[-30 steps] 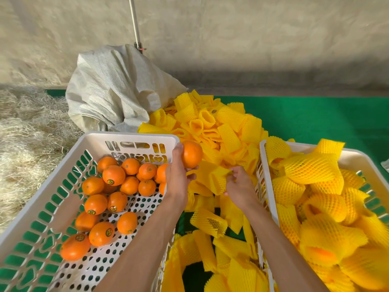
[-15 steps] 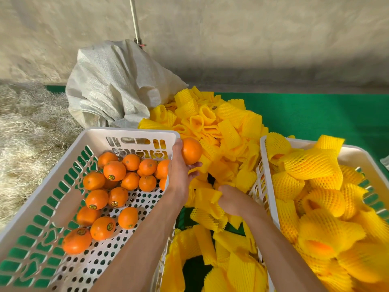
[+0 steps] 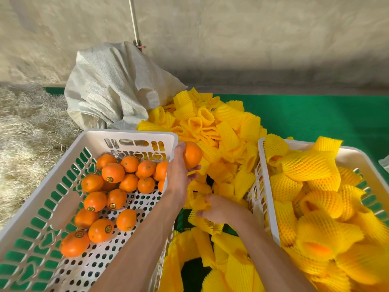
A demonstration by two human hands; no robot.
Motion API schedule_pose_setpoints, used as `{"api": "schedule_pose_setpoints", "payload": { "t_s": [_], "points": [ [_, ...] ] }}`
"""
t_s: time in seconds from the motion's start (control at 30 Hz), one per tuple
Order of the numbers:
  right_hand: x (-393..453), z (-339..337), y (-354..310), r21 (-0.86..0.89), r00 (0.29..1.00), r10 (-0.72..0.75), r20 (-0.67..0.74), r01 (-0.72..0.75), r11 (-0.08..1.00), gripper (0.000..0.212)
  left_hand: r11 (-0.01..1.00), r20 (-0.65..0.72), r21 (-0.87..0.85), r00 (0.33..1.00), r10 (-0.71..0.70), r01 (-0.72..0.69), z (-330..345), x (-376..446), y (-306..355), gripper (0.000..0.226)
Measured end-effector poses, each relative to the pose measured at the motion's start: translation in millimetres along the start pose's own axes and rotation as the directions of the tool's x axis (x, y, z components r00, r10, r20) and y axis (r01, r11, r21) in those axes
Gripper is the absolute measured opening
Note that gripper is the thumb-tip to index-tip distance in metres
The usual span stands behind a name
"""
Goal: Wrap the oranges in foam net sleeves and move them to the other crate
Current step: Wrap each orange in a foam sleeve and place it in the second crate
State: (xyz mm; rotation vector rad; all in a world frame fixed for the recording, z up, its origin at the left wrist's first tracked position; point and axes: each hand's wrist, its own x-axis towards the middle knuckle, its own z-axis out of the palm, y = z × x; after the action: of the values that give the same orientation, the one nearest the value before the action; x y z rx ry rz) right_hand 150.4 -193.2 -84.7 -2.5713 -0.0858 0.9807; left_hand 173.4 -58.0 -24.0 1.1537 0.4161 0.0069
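Observation:
My left hand (image 3: 179,169) grips a bare orange (image 3: 192,154) above the right rim of the left white crate (image 3: 52,194), which holds several bare oranges (image 3: 112,172). Lower and to the right, my right hand (image 3: 219,209) pinches a yellow foam net sleeve (image 3: 200,204) between the two crates. A pile of loose yellow sleeves (image 3: 221,127) lies beyond both hands. The right white crate (image 3: 266,186) is full of oranges wrapped in sleeves (image 3: 309,165).
A crumpled white woven sack (image 3: 113,87) sits behind the left crate. Straw (image 3: 27,131) covers the ground at the left. Green matting (image 3: 315,114) lies under the crates, and a concrete wall with a thin pole (image 3: 134,22) stands at the back.
My right hand has drawn the sleeve down and towards me, away from the pile. My left hand has held the orange almost in the same place by the crate's rim.

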Motion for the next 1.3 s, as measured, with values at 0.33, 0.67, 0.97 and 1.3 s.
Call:
{"api": "schedule_pose_setpoints", "payload": {
  "t_s": [0.33,0.67,0.97,1.3],
  "points": [
    [-2.1,20.1,-10.4,-0.425,0.983,-0.092,-0.161,0.015,0.905,0.067,1.0,-0.009,0.005,1.0,-0.012,0.012,0.1,-3.8,-0.6,0.045],
    [-32.0,-38.0,-3.3,-0.096,0.67,-0.116,-0.733,0.067,0.993,0.043,0.985,0.12,-0.025,0.978,0.171,-0.169,-2.2,-9.8,1.0,0.025],
    [-38.9,-150.5,54.4,0.075,0.303,0.046,-0.952,0.083,0.994,0.04,0.976,0.149,-0.004,0.965,0.214,-0.216,0.1,-12.8,-0.7,0.054],
    [-15.2,-181.2,80.2,0.242,0.296,0.205,-0.933,0.094,0.966,0.053,0.979,0.171,-0.024,0.964,0.206,-0.204,-0.4,-4.8,-7.2,0.035]
  ]
}}
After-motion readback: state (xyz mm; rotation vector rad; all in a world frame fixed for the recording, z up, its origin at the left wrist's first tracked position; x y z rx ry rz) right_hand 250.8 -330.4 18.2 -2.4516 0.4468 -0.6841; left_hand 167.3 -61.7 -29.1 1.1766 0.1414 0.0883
